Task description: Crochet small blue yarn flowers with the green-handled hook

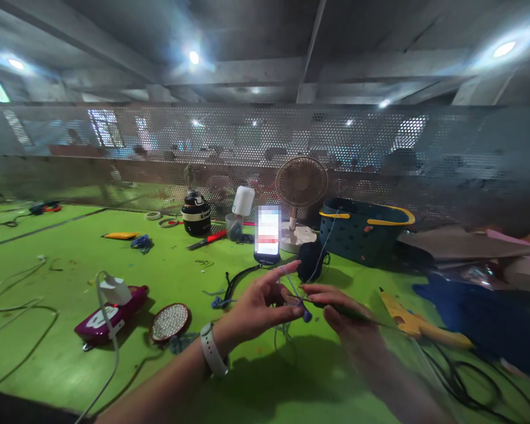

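My left hand (249, 309), with a white watch on its wrist, pinches a small blue-purple crochet piece (307, 316) between thumb and fingers. Its index finger is raised, and a light blue yarn strand (292, 281) runs over it. From the other side, my right hand (355, 321) grips a slim crochet hook (309, 301), whose tip meets the piece; the exact stitch is too small to make out. Just beyond my fingers rests a dark ball of yarn (310, 262). Another strand rises from near it into the dark green basket (348, 240).
A lit phone (268, 232) stands before a small fan (301, 182). Leftward are a black jar (196, 213), a purple power strip (130, 303) with cables and a round studded disc (171, 323). A yellow glue gun (417, 324) and blue cloth (468, 318) lie right.
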